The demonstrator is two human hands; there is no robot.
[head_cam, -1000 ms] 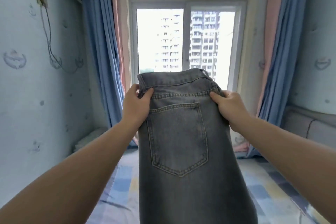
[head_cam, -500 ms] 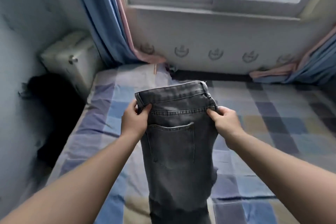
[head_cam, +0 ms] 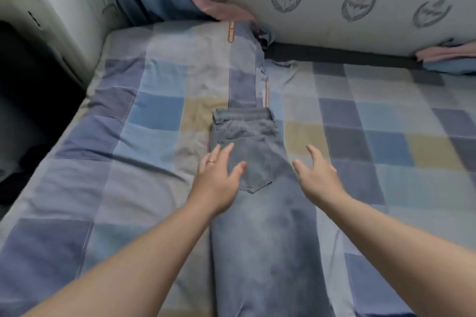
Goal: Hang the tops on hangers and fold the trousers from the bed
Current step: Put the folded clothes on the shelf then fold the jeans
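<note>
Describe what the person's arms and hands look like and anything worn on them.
The left arm and right arm are bare to the frame edge: no sleeves, watch or bracelet. The left hand wears a thin gold-coloured ring on one finger. The right hand shows no ring.

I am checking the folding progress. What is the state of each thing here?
Bed: sheet wrinkled.
Jeans: flat on the bed, folded lengthwise, back pocket up.
Left hand: open, fingers spread over jeans' left edge.
Right hand: open, at jeans' right edge.
</note>
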